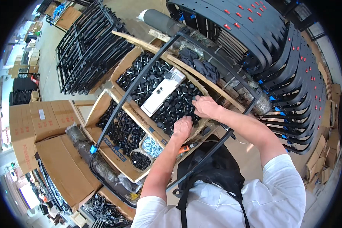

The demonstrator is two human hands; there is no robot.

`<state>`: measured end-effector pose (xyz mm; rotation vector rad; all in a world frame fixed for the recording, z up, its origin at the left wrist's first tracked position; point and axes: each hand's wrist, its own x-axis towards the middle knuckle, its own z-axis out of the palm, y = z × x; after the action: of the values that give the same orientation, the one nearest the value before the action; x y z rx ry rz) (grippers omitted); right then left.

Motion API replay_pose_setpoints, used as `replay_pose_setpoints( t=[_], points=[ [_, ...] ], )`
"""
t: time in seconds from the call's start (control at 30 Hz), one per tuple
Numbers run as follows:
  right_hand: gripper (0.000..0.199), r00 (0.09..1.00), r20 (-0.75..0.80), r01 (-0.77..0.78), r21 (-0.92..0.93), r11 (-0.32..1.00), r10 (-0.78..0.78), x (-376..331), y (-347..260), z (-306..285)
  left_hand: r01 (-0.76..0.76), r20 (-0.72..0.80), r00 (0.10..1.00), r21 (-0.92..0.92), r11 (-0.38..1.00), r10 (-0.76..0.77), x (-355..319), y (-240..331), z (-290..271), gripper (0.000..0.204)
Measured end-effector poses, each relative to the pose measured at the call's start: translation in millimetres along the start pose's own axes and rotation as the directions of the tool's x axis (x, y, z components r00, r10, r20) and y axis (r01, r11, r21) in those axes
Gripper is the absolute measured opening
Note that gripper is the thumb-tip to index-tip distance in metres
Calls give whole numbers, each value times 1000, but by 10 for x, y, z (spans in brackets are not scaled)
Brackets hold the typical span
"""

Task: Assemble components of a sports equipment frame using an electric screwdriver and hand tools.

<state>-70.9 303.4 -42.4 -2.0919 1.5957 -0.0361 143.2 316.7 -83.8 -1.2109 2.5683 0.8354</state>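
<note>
Both my hands are inside a wooden bin heaped with black round-headed feet on bolt stems. My left hand is at the near side of the heap, its fingers curled down among them. To its right, my right hand has bent fingers drawn together at the heap's right edge. What either hand holds is hidden. A long white box lies on top of the heap. Over the bin and my arms runs a black tubular metal frame, with a blue cap on one corner.
Smaller black parts, blue-and-white screws and black screws fill neighbouring compartments. An orange-and-black tool lies by my left wrist. Stacked black frames, curved dark panels, wrapped rolls and cartons stand around.
</note>
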Motion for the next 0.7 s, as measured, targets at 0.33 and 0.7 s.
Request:
replay_pose_setpoints(
  t=[0.33,0.7],
  points=[
    [44,964,-143,-113,547,830,225,-850,-33,-495,-220,148,969,151,964,198,-130,-74,-223,41],
    [39,856,-109,-306,681,665,505,-1507,25,-788,30,100,994,48,998,-35,-25,171,-169,34]
  ],
)
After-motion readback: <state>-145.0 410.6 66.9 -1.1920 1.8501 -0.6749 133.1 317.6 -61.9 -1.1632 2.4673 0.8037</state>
